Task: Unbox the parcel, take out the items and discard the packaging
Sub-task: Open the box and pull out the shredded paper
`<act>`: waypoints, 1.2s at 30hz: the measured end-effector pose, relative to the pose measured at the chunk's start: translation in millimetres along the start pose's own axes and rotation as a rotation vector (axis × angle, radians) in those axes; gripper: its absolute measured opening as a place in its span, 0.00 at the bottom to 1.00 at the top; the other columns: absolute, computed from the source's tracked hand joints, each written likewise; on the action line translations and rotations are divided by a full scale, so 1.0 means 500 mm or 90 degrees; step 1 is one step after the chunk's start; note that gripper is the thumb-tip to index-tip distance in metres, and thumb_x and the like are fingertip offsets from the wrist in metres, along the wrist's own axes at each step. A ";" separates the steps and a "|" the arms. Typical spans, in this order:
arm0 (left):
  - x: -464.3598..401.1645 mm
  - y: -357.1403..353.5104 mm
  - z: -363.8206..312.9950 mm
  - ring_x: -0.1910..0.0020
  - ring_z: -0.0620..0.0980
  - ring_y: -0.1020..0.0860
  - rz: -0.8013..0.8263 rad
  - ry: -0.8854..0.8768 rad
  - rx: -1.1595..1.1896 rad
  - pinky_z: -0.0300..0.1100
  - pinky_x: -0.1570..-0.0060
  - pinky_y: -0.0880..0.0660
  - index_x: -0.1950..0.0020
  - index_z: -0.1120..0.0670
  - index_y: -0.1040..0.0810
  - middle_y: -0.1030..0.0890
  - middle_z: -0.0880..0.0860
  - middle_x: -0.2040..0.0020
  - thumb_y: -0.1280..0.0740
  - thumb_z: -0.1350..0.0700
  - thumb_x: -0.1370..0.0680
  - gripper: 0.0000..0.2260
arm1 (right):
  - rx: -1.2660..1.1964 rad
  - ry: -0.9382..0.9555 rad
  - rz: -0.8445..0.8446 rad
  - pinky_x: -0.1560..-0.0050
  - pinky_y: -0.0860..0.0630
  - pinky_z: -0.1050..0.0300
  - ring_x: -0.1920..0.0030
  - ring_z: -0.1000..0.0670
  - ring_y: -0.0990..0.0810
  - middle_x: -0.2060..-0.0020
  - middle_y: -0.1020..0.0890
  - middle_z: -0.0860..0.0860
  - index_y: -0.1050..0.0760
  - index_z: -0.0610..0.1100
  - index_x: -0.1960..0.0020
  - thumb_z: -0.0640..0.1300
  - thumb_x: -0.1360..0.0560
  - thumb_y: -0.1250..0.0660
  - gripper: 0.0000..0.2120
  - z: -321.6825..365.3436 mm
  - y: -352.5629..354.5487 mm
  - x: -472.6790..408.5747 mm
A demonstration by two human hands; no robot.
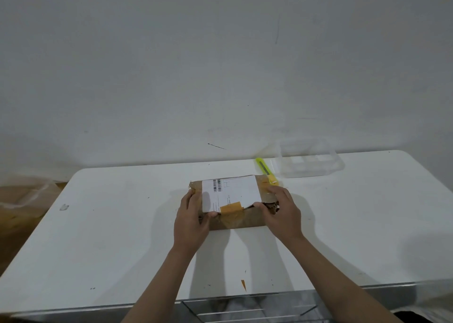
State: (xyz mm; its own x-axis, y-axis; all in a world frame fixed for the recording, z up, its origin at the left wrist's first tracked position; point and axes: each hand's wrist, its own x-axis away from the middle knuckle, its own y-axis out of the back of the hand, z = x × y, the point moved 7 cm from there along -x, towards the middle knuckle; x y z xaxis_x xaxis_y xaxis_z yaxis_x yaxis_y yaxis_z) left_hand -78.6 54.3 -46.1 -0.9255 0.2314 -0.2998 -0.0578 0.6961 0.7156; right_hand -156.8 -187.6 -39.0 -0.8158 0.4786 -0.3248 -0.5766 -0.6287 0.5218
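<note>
A brown cardboard parcel (241, 221) lies flat in the middle of the white table (117, 224). A white shipping label (232, 190) with barcodes covers its top, and brown tape crosses its near edge. My left hand (192, 221) grips the parcel's left end, thumb on the label's near corner. My right hand (282, 211) grips the right end, where the cardboard looks torn. Both hands hold the parcel down on the table.
A yellow-green utility knife (266, 171) lies just behind the parcel's right corner. A clear plastic container (310, 159) stands at the back right by the wall. A brown bag (27, 197) sits on the floor to the left. A small orange scrap (243, 284) lies near the front edge.
</note>
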 end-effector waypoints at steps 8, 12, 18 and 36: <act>-0.012 0.004 -0.009 0.46 0.56 0.22 -0.017 0.005 -0.016 0.41 0.59 0.27 0.34 0.56 0.29 0.27 0.56 0.37 0.28 0.51 0.28 0.25 | 0.049 0.001 -0.050 0.61 0.29 0.62 0.56 0.57 0.23 0.48 0.22 0.56 0.24 0.48 0.45 0.54 0.32 0.26 0.18 0.005 -0.006 -0.007; -0.012 0.002 -0.017 0.49 0.58 0.21 -0.037 0.018 -0.029 0.41 0.61 0.29 0.36 0.58 0.26 0.25 0.59 0.39 0.28 0.53 0.27 0.22 | 0.073 0.015 -0.077 0.63 0.29 0.60 0.57 0.52 0.20 0.50 0.21 0.53 0.23 0.46 0.47 0.53 0.32 0.26 0.18 0.006 -0.009 -0.008; -0.016 -0.007 -0.010 0.53 0.58 0.20 -0.044 0.060 -0.055 0.42 0.62 0.29 0.42 0.56 0.22 0.25 0.57 0.39 0.30 0.50 0.26 0.15 | 0.096 0.000 -0.102 0.65 0.29 0.59 0.58 0.49 0.19 0.53 0.19 0.52 0.22 0.44 0.50 0.53 0.33 0.25 0.17 0.003 -0.017 -0.011; -0.021 0.026 -0.021 0.43 0.54 0.24 -0.089 0.100 0.017 0.39 0.57 0.31 0.34 0.55 0.28 0.22 0.54 0.42 0.32 0.47 0.25 0.23 | 0.011 -0.049 -0.116 0.56 0.24 0.55 0.45 0.49 0.24 0.48 0.20 0.52 0.29 0.49 0.37 0.58 0.30 0.30 0.26 0.020 -0.007 -0.025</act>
State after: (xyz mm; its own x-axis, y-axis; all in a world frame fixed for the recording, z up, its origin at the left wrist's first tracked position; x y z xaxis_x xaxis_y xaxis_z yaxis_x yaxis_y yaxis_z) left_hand -73.5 54.0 -27.0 -0.9562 0.0238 -0.2917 -0.1822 0.7318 0.6568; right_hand -144.0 -185.7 -28.9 -0.6917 0.6291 -0.3547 -0.7130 -0.5169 0.4737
